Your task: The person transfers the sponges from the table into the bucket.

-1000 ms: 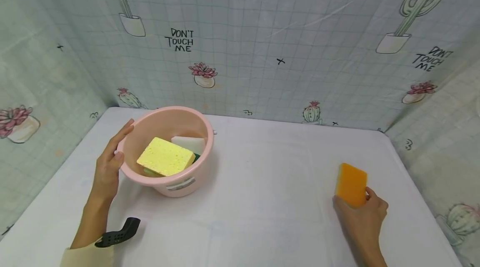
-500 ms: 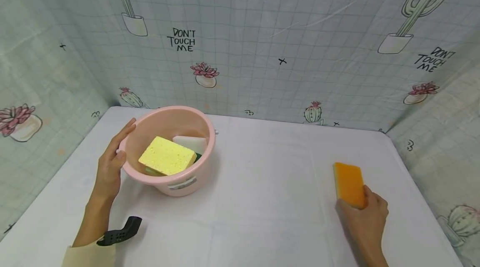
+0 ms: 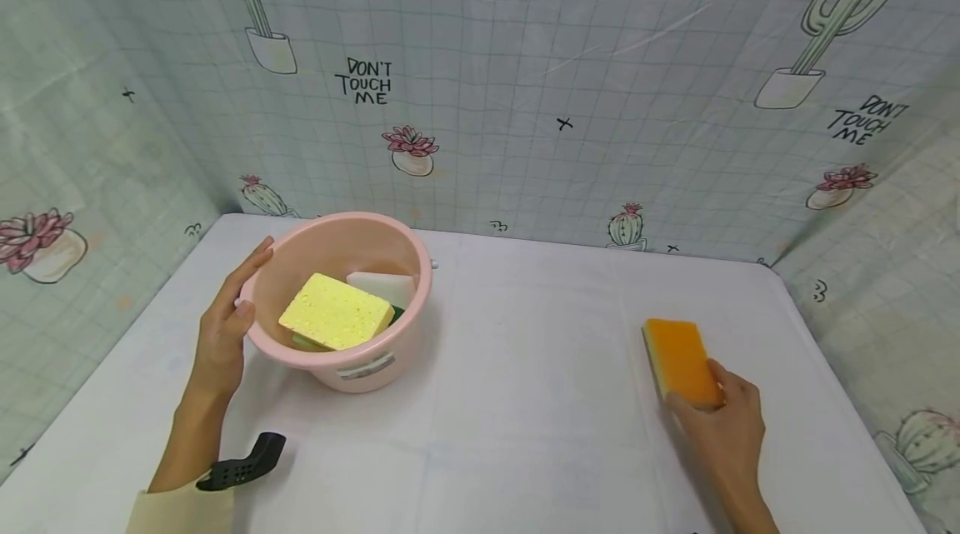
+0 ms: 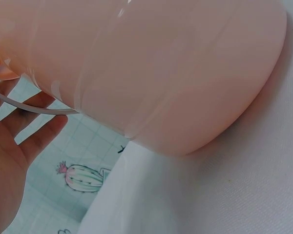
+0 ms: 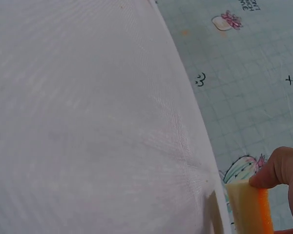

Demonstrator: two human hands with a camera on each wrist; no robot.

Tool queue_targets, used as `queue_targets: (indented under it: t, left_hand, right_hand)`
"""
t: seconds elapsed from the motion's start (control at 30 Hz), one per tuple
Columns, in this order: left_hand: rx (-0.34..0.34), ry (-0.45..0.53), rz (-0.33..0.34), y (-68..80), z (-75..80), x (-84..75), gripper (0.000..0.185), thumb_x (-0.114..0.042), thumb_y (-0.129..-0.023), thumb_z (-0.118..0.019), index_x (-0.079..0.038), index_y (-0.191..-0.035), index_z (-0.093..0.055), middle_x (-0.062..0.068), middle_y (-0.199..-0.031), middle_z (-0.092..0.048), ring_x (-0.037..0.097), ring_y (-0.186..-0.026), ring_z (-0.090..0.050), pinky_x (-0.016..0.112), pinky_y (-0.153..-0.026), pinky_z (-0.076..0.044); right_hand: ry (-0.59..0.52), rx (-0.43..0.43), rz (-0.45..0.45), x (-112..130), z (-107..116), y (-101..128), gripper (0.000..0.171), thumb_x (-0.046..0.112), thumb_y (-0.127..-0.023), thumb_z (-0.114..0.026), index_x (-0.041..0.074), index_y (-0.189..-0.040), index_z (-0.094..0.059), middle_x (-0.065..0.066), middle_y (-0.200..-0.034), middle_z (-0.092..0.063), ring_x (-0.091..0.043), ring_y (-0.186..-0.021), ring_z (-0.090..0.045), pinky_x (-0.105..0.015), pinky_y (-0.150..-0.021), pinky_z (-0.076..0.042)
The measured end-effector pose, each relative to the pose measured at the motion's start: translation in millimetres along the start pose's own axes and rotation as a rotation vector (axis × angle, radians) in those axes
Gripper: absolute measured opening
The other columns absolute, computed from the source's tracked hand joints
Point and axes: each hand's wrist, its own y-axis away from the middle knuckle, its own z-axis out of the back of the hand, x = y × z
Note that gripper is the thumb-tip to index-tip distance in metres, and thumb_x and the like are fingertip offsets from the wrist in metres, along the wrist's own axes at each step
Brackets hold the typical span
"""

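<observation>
On the left of the table stands a pink plastic bucket point(image 3: 408, 342) with sponges inside. A yellow sponge point(image 3: 336, 311) lies on top, and a white block point(image 3: 384, 288) leans behind it. My left hand point(image 3: 222, 326) rests along the bucket's left side, thumb near the rim. In the left wrist view its extended fingers point(image 4: 46, 132) lie by the bucket's thin handle point(image 4: 39, 110). My right hand point(image 3: 723, 421) pinches an orange sponge point(image 3: 684, 363) by its near end, thumb and fingers on opposite edges. The right wrist view shows the sponge's cream side point(image 5: 246, 207).
A white cloth point(image 3: 525, 401) covers the table. Cactus-printed curtains point(image 3: 495, 101) rise at the back and both sides. A black strap point(image 3: 243, 463) sits at my left wrist. Green pieces show under the yellow sponge.
My right hand has carried the orange sponge leftward and turned it so its far end points further left. The left hand and bucket hold their place, apart from a slight view shift.
</observation>
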Motion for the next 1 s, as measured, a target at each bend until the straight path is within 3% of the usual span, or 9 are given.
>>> queue_targets:
  t: [0.1, 0.23, 0.37, 0.77, 1.0]
  left_hand:
    - [-0.002, 0.008, 0.004, 0.2, 0.2, -0.4, 0.052, -0.023, -0.094, -0.04, -0.016, -0.145, -0.043, 0.0, -0.154, -0.032, 0.018, -0.141, -0.025, 0.034, -0.11, -0.026]
    - [0.002, 0.024, 0.003, 0.0, 0.0, -0.6, 0.052, -0.023, -0.094, -0.04, -0.015, -0.145, -0.042, 0.0, -0.154, -0.032, 0.018, -0.141, -0.024, 0.035, -0.111, -0.024]
    - [0.003, 0.033, 0.003, -0.3, -0.3, -0.5, 0.052, -0.023, -0.094, -0.039, -0.015, -0.145, -0.042, 0.0, -0.154, -0.032, 0.018, -0.141, -0.024, 0.038, -0.113, -0.02]
    - [0.0, 0.026, 0.006, 0.4, 0.2, 0.1, 0.053, -0.022, -0.094, -0.037, -0.015, -0.146, -0.042, 0.0, -0.154, -0.032, 0.018, -0.141, -0.024, 0.041, -0.113, -0.017]
    - [-0.001, 0.018, -0.023, 0.4, 0.4, 2.0, 0.052, -0.022, -0.094, -0.037, -0.014, -0.145, -0.043, 0.001, -0.153, -0.034, 0.019, -0.141, -0.025, 0.039, -0.113, -0.017]
  right_hand:
    - [-0.018, 0.004, 0.044, 9, -2, 2, 0.071, 0.013, -0.075, -0.072, -0.004, -0.138, -0.045, -0.025, -0.129, -0.04, -0.041, -0.113, -0.043, -0.054, -0.095, -0.039]
    - [-0.002, 0.002, 0.101, 20, -7, 3, 0.068, 0.012, -0.074, -0.073, -0.003, -0.136, -0.049, -0.022, -0.126, -0.043, -0.035, -0.104, -0.047, -0.037, -0.086, -0.043]
    - [0.001, -0.008, 0.182, 32, -12, 2, 0.064, 0.012, -0.074, -0.073, -0.001, -0.133, -0.053, -0.018, -0.122, -0.047, -0.026, -0.091, -0.047, -0.023, -0.072, -0.037]
    - [-0.088, 0.022, 0.341, 74, -21, 7, 0.062, 0.008, -0.074, -0.074, 0.002, -0.132, -0.055, -0.012, -0.12, -0.051, -0.019, -0.087, -0.047, -0.02, -0.07, -0.039]
    - [-0.116, 0.061, 0.444, 104, -24, 9, 0.063, 0.009, -0.074, -0.075, 0.003, -0.133, -0.055, -0.013, -0.121, -0.051, -0.019, -0.081, -0.045, -0.028, -0.068, -0.038]
